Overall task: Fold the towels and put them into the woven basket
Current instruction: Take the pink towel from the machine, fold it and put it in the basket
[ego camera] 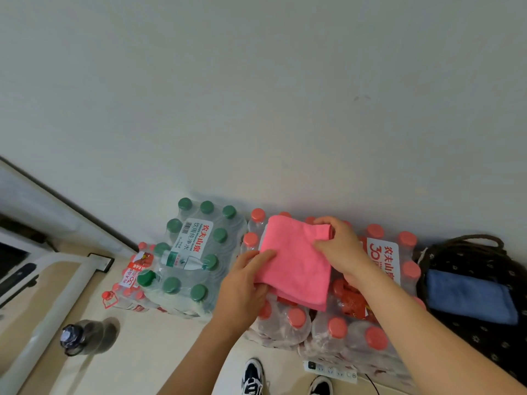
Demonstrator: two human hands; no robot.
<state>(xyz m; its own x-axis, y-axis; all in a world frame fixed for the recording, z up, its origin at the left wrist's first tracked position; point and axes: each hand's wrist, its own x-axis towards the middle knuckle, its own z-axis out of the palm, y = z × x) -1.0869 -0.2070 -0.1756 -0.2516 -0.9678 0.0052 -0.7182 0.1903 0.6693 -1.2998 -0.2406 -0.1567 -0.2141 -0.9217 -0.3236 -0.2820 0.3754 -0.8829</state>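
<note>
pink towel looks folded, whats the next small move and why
Probably lift the pink towel and carry it right, to the basket. It lies in folded layers on the bottle packs, the left hand and right hand each grip an edge, and a folded blue towel already sits in the basket.

Green-capped bottle pack stands beside red-capped packs.

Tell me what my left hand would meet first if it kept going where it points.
Your left hand grips the pink towel, so that comes first; beyond it, probably the right hand, depth unclear.
</note>
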